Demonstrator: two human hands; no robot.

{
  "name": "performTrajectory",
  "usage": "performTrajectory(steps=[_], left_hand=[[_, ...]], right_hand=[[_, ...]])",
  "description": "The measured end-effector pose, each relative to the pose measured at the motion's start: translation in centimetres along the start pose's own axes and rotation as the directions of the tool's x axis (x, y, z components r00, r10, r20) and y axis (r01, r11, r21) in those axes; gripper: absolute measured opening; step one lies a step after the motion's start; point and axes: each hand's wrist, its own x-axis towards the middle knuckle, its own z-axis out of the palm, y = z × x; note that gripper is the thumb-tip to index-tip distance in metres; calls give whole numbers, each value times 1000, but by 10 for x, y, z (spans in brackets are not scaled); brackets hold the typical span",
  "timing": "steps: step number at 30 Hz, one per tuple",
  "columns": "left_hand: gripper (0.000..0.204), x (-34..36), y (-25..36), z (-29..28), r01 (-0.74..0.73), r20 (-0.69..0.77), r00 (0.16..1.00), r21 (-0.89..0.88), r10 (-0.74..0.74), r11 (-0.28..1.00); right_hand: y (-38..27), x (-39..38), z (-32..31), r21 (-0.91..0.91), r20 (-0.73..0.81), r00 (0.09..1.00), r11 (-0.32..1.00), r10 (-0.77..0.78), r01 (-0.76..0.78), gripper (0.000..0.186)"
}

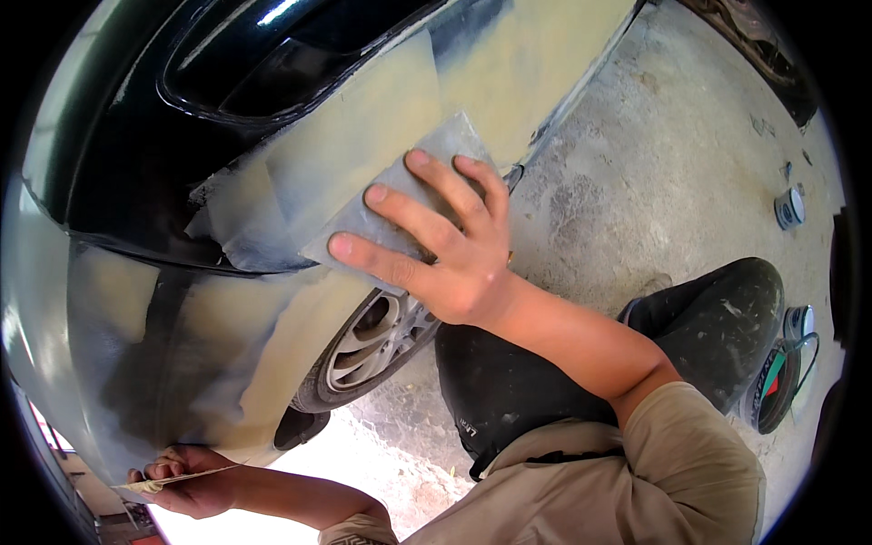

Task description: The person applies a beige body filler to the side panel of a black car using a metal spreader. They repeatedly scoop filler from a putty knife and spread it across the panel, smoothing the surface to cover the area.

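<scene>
Nearest: tan shirt (581,481) and dark trousers (718,309), knees bent, right of the wheel (361,365), the reference for these places. Right hand (468,282) just above and right of the wheel: palm down, fingers apart and laid flat over a thin grey sheet (409,184), not wrapped round it; thumb hidden. Sheet rests on the car panel (372,113) directly above the wheel, so both working pieces sit there. Left hand (211,495) below and left of the wheel, fingers curled and clamped on a thin tan edge (145,486); cannot tell whether that is a loose sheet or the body's own lip. Lower bodywork (227,318), left of the wheel, patched cream, grey and dark. Panel above shows the same cream coat with grey blending at its margins. Step in hand, by my reading: rubbing down the filled patches, sheet lying across a boundary. Next move probably calls for steady, even pressure through the flat fingers, following the curve, without digging in at the edge over the wheel arch. Beyond: dark glossy bodywork (136,163), up and left of the wheel. Farther off, grey floor (618,154) right of the wheel, a small tin (789,209) standing out on it.
</scene>
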Motion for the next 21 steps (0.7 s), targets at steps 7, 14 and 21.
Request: performTrajectory(steps=[7, 14, 21], left_hand=[[33, 6, -2, -6, 10, 10, 1000, -32, -10, 999], [38, 22, -13, -36, 62, 32, 998, -46, -61, 997], [37, 33, -30, -68, 5, 65, 998, -18, -4, 1000]], right_hand=[[-7, -25, -3, 36, 14, 1000, 999, 17, -17, 36], [14, -25, -52, 57, 341, 940, 997, 26, -48, 40], [87, 34, -40, 16, 120, 990, 997, -78, 77, 49]])
